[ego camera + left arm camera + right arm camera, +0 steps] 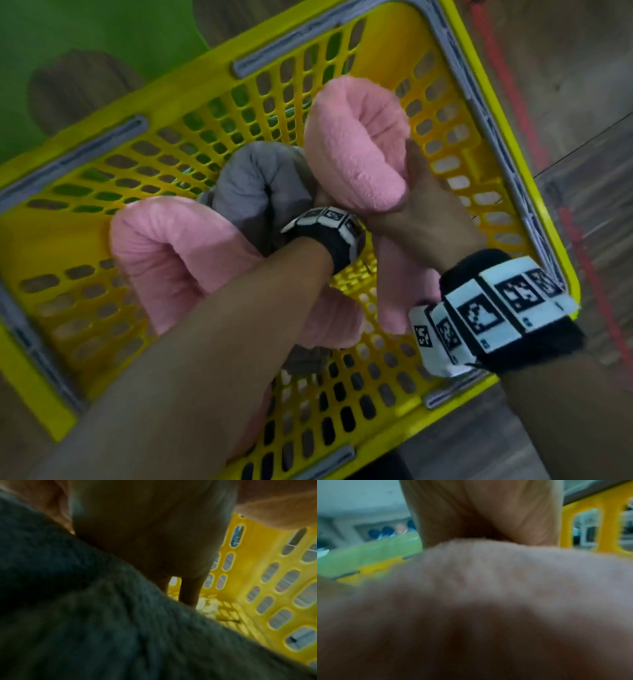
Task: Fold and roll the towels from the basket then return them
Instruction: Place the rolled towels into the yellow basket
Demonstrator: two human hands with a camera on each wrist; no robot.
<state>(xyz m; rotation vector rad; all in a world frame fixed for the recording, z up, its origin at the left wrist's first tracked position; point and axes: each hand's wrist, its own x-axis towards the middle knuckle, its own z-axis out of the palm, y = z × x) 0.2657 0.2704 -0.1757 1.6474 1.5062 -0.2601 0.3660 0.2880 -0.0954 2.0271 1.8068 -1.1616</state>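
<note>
- Right hand [416,205] wrapped around a pink rolled towel [356,144], thumb and fingers curled on its near side, roll raised just above the basket's inside; in the right wrist view, pink pile [488,588] filling the frame, with the palm and a finger curving over it.
- Left hand [318,202] mostly hidden past its wrist band, buried between rolls; apparently clutching a grey rolled towel [260,192], grey pile [85,615] pressed against the left wrist camera and a finger [188,592] reaching down toward the basket floor. Exact curl of the fingers hard to make out, though a grip on the grey roll looks likely.
- A second pink rolled towel [164,246] tucked against the left forearm, touching the grey roll, seemingly carried in the same armful.
- More pink cloth beneath the right wrist, probably the tail of the right hand's roll; not clear.
- All three rolls bunched together over the yellow plastic basket [102,342], slotted walls and floor visible around and beneath them, grey rim handles along the edges.
- Judged stage: folding and rolling done for these three towels, return to the basket under way, rolls not yet released onto the basket floor.
- Left to do, by the look of it: lowering each roll, letting go without unrolling; no unrolled towels in view, so possibly the last step.
- Basket standing on a wooden floor, green surface [68,34] beyond its far side.
</note>
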